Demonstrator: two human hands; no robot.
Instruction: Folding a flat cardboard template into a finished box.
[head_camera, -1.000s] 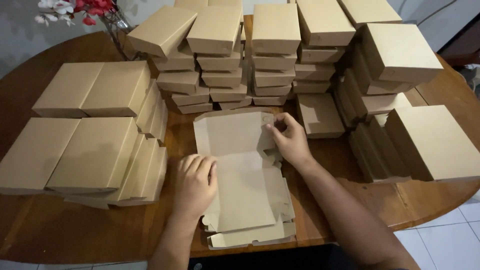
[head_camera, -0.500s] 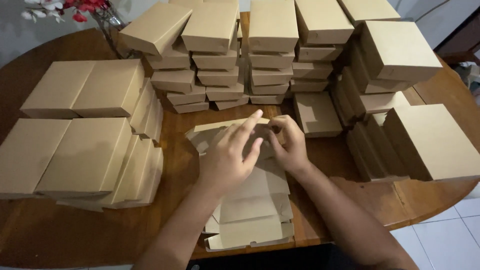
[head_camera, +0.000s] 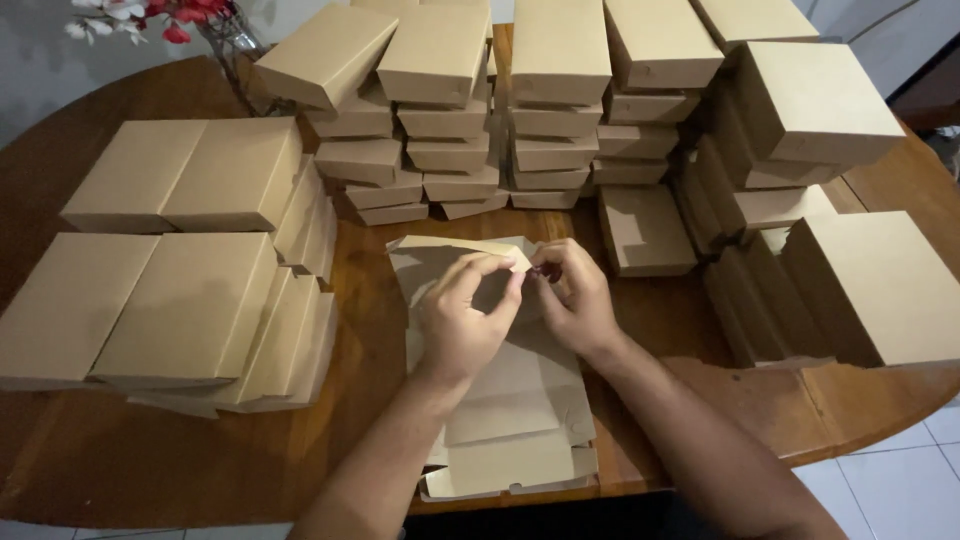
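A flat, unfolded brown cardboard box blank (head_camera: 505, 400) lies on top of a few more blanks at the near edge of the round wooden table (head_camera: 180, 470). My left hand (head_camera: 462, 318) pinches the far flap of the top blank, folded up toward me. My right hand (head_camera: 572, 295) grips the same flap's right corner, fingers curled, touching the left hand's fingertips.
Stacks of folded brown boxes surround the blanks: low stacks at left (head_camera: 170, 290), tall stacks at the back (head_camera: 470, 110), leaning boxes at right (head_camera: 860, 280). One single box (head_camera: 643, 230) lies just right of my hands. A vase of red and white flowers (head_camera: 205, 20) stands at back left.
My left hand lifted off the flat blank and moved up to the far flap. Both hands now hold the flap, which has been folded up from flat.
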